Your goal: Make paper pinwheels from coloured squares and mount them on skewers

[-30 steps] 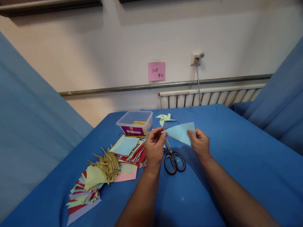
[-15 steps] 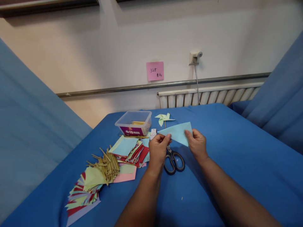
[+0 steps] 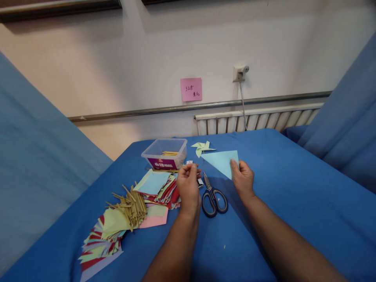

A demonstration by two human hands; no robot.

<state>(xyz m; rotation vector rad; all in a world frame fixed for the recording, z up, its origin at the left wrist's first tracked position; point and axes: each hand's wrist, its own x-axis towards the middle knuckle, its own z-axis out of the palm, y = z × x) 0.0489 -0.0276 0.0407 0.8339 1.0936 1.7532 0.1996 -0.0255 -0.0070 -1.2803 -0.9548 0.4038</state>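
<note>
My right hand (image 3: pixel 242 179) pinches a folded light-blue paper triangle (image 3: pixel 222 161) by its right corner and holds it just above the blue tabletop (image 3: pixel 293 203). My left hand (image 3: pixel 188 185) is off the paper, fingers curled together, with nothing visible in them. It hovers by the stack of coloured paper squares (image 3: pixel 160 188). Black-handled scissors (image 3: pixel 214 196) lie shut on the table between my two hands. A small white item (image 3: pixel 200 182) lies by my left thumb.
A clear plastic box (image 3: pixel 166 153) with sticks stands at the back, a pale-green paper pinwheel (image 3: pixel 201 147) beside it. A bundle of thin sticks (image 3: pixel 132 203) rests on fanned coloured paper (image 3: pixel 100 243) at the left. Blue padded panels rise on both sides.
My left hand has let go of the triangle's left tip and drawn back to the left. My right hand alone keeps the paper, which now hangs slightly more upright.
</note>
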